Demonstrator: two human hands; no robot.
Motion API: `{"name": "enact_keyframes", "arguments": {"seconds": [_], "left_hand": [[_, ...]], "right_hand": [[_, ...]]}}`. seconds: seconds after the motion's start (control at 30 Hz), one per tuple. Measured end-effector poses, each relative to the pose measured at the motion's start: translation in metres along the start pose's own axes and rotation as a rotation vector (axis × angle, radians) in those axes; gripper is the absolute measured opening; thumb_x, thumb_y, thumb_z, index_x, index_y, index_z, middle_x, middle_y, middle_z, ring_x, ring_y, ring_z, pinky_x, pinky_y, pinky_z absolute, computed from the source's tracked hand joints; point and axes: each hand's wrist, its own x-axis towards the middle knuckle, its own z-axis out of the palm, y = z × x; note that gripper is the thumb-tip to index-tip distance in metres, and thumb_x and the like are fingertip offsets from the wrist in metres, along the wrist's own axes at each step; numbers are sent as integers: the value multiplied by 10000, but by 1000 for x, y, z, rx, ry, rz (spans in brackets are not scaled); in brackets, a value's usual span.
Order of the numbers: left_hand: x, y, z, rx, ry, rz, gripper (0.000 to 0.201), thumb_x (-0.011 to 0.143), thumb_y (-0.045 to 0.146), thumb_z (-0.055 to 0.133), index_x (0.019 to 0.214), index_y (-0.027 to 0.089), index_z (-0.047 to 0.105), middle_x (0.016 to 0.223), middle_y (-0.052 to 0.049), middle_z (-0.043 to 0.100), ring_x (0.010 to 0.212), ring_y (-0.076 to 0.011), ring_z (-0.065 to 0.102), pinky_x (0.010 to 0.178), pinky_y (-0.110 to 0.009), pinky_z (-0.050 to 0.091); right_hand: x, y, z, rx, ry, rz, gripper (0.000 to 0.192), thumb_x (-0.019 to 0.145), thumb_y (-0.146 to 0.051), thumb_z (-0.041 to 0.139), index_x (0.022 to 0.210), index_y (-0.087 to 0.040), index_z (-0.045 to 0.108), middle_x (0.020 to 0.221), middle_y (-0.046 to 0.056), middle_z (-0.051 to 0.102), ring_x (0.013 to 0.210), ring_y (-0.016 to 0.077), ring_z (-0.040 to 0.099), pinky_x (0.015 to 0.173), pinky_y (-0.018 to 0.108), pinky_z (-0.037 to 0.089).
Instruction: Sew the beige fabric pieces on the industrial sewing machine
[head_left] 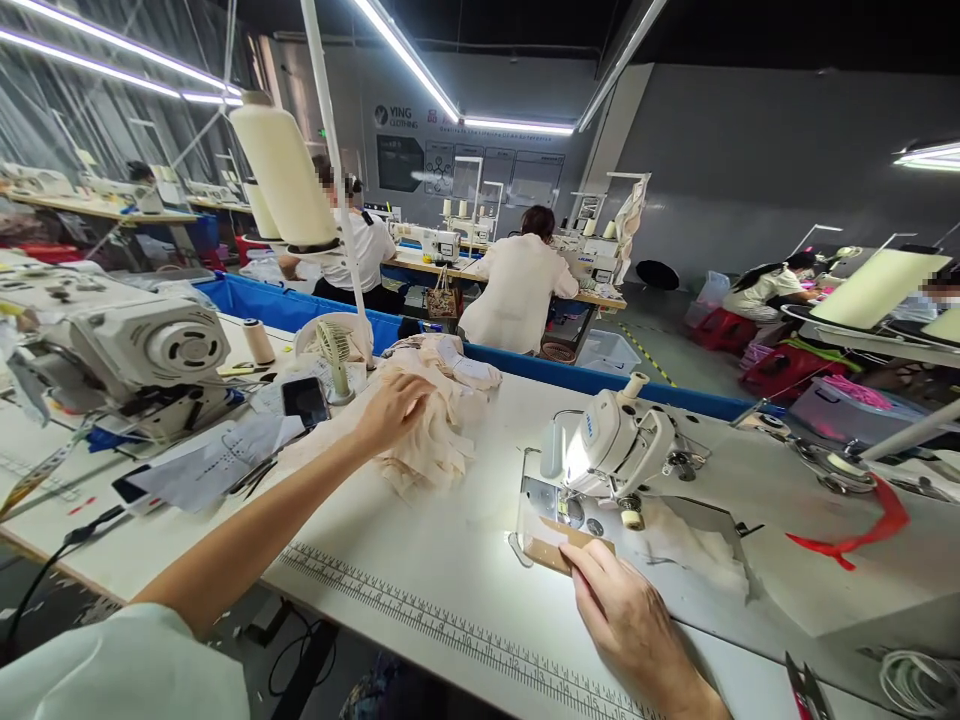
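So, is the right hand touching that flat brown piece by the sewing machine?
Touching. The head view shows the right hand with its fingers laid over part of the brown piece.

Black rectangular phone (304,400) lies near pale-green plastic fan (334,345); red ribbon-like strip (892,512), coiled white cord (916,682) at right.

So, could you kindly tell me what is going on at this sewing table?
At the white table, a person's left hand is at a loose pile of cream fabric; whether it grips any cannot be told. The right hand is on a flat brown piece, just in front of the sewing machine, whose lamp is lit. Beyond, a co-worker in a white top has their back turned.
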Motion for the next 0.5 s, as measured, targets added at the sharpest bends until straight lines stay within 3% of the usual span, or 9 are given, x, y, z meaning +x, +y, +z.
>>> {"name": "enact_keyframes", "arguments": {"seconds": [0.13, 0.27, 0.4, 0.5], "left_hand": [[-25, 16, 24, 34, -204, 82, 329, 1004, 267, 401, 1219, 193, 639, 1309, -111, 632, 1292, -285, 496, 1110, -509, 393], [-44, 19, 42, 89, -246, 35, 328, 1003, 304, 412, 1159, 204, 682, 1241, -98, 669, 1267, -294, 504, 1087, -520, 386], [-46, 17, 41, 78, -297, 24, 368, 1018, 322, 366, 1168, 200, 679, 1242, -96, 667, 1274, -285, 503, 1076, -506, 397], [-42, 19, 31, 58, -336, -4, 413, 1028, 322, 321, 1310, 206, 599, 1335, -101, 620, 1314, -281, 479, 1119, -520, 364]], "right_hand": [[0, -2, 0, 25, -13, 24, 300, 979, -156, 382, 1125, -177, 643, 842, 70, 634, 669, 171, 579, 625, 315, 478], [-2, -2, 0, 5, -8, 23, 305, 978, -153, 386, 1122, -174, 654, 848, 77, 636, 699, 180, 582, 639, 327, 479], [-5, 0, -1, -18, 8, 8, 315, 977, -149, 403, 1165, -161, 655, 833, 73, 642, 708, 185, 591, 633, 324, 473], [-6, 1, -1, -13, 45, -10, 320, 979, -143, 403, 1182, -170, 649, 837, 70, 650, 707, 181, 600, 647, 320, 484]]}}
